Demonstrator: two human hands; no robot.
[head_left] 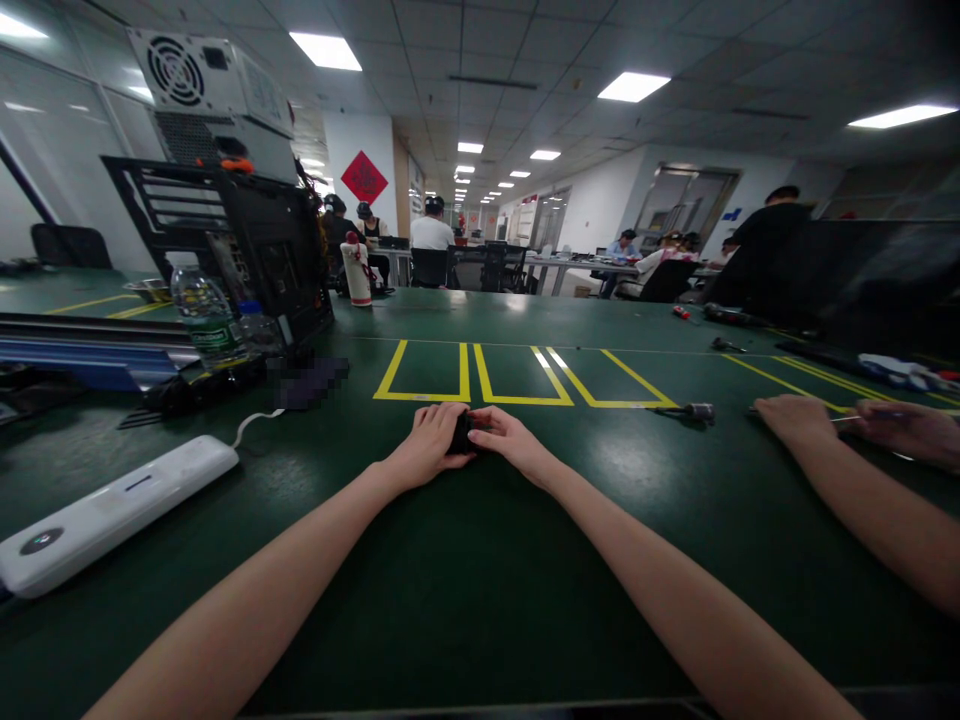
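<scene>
Between my two hands, low over the green table, is a small black object (461,434) whose kind I cannot make out. My left hand (431,437) wraps around its left side, with the fingers over the top. From the right, my right hand (508,440) pinches at it with thumb and fingertips. Much of the object is covered by my fingers. Just beyond both hands, yellow tape outlines (525,402) mark the tabletop. To the right of them lies a dark tool with a thin shaft and a thick round end (697,412).
At left lie a white power strip (124,510) and a black computer case (262,250) with a power supply (210,85) on top. Plastic bottles (202,310) stand before it. A co-worker's hands (799,418) hold a thin tool at right. People sit at farther tables.
</scene>
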